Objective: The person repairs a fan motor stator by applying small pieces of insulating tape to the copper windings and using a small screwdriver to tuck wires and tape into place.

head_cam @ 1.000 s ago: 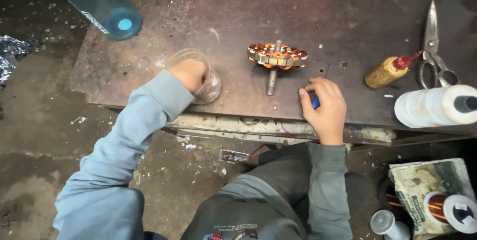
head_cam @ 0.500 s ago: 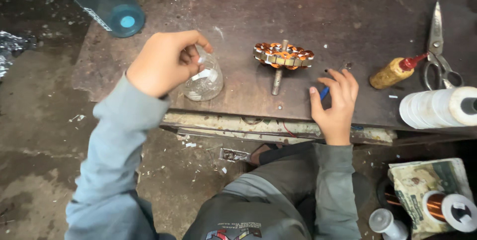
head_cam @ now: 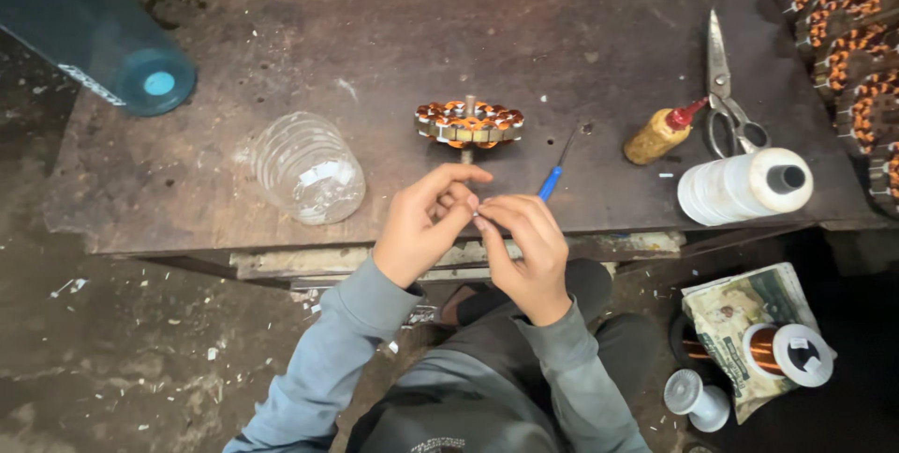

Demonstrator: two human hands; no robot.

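My left hand (head_cam: 426, 223) and my right hand (head_cam: 526, 249) meet over the front edge of the dark metal table (head_cam: 375, 31). Their fingertips pinch a small pale piece (head_cam: 478, 211) between them; it is too small to tell what it is. Just beyond the hands stands a round stator with copper windings (head_cam: 468, 123) on its shaft. A blue-handled thin tool (head_cam: 552, 178) lies on the table beside my right hand, touched by neither hand. A clear cut-off plastic bottle (head_cam: 309, 168) lies to the left of my left hand.
A blue bottle (head_cam: 122, 55) lies at the far left. To the right are a small glue bottle with a red tip (head_cam: 660, 134), scissors (head_cam: 726, 97) and a white thread spool (head_cam: 744, 187). More wound stators (head_cam: 843, 41) are stacked at the right edge. A copper wire spool (head_cam: 791, 352) sits on the floor.
My left hand left the clear plastic bottle and came to the middle. My right hand let go of the blue-handled tool, which now lies on the table. Both hands now pinch together.
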